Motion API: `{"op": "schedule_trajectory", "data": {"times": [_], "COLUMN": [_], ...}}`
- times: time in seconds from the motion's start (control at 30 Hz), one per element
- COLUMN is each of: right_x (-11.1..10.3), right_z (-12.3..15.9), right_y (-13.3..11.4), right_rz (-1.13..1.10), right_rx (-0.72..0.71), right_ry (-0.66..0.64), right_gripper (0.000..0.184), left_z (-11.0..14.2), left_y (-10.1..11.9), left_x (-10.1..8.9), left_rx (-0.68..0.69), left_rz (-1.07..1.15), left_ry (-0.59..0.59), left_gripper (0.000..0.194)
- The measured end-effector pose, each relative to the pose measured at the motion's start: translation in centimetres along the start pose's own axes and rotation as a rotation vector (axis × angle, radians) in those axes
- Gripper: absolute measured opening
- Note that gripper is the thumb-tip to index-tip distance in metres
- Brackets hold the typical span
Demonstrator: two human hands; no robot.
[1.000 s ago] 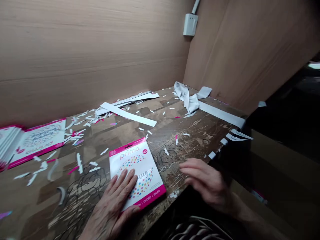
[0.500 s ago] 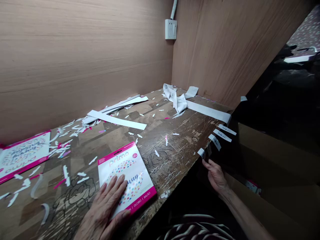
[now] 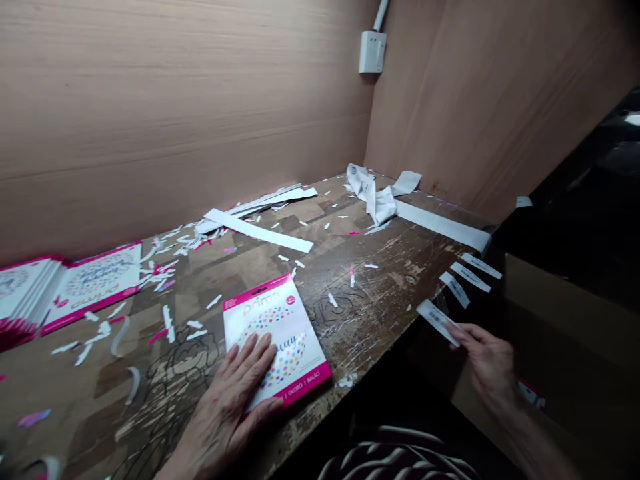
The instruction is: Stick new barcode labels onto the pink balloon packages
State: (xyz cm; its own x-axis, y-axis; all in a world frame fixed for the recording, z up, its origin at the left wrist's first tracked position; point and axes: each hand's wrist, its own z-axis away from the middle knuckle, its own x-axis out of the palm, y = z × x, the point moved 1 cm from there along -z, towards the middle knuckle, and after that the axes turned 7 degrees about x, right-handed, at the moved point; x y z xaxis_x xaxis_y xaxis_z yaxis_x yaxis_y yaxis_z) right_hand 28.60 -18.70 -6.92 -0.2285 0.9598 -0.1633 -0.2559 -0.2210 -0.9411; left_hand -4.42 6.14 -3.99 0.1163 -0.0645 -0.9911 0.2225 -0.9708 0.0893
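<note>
A white and pink balloon packet (image 3: 300, 353) with coloured dots lies on the wooden table near its front edge. My left hand (image 3: 235, 380) rests flat on its lower left part, fingers stretched out and thumb along the bottom edge. Beyond the table edge, my right hand (image 3: 483, 353) pinches one end of a white barcode label (image 3: 436, 320); the label's far end is close to the edge, and I cannot tell if it still touches the wood. Several similar labels (image 3: 470, 277) hang in a row from the edge just past it.
More packets (image 3: 103, 277) are spread at the left. Paper strips (image 3: 260, 230) and small scraps litter the table (image 3: 370, 313). Crumpled label backing (image 3: 380, 203) leads to a white strip over the right edge. A cardboard box (image 3: 560, 320) stands below right; a socket (image 3: 373, 52) is on the wall.
My right hand has drawn the label outward from the table edge, so more of it shows. My left hand stays on the packet. The view has turned left, showing more packets.
</note>
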Motion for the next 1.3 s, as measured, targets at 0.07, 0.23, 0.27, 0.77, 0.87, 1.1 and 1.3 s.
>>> {"op": "schedule_trajectory", "data": {"times": [0.07, 0.23, 0.27, 0.77, 0.87, 1.1, 1.3], "right_x": [-0.8, 1.8, 3.4, 22.3, 22.8, 23.3, 22.3], "right_z": [1.0, 3.1, 3.5, 9.7, 9.2, 8.8, 10.2], "right_y": [-2.2, -7.6, -8.3, -7.3, -6.5, -6.4, -7.4], "right_rz": [0.242, 0.317, 0.317, 0.718, 0.88, 0.984, 1.165], "right_rx": [-0.138, -0.333, -0.326, -0.064, -0.193, -0.38, -0.723], "right_ry": [0.065, -0.097, -0.236, -1.135, -1.081, -1.047, -0.935], "right_gripper": [0.024, 0.023, 0.023, 0.022, 0.02, 0.024, 0.026], "left_z": [-0.1, -0.5, -0.5, 0.2, 0.2, 0.0, -0.1], "left_y": [0.4, 1.5, 1.6, 2.5, 2.5, 2.2, 2.3], "left_x": [-0.3, -1.2, -1.3, -1.0, -0.8, -0.9, -1.1], "left_rx": [-0.019, -0.087, -0.1, -0.168, -0.165, -0.128, -0.136], "left_rz": [0.038, 0.17, 0.191, 0.312, 0.304, 0.275, 0.294], "left_ry": [-0.021, -0.087, -0.089, 0.04, 0.043, -0.026, -0.065], "left_gripper": [0.071, 0.066, 0.067, 0.063, 0.064, 0.066, 0.069]}}
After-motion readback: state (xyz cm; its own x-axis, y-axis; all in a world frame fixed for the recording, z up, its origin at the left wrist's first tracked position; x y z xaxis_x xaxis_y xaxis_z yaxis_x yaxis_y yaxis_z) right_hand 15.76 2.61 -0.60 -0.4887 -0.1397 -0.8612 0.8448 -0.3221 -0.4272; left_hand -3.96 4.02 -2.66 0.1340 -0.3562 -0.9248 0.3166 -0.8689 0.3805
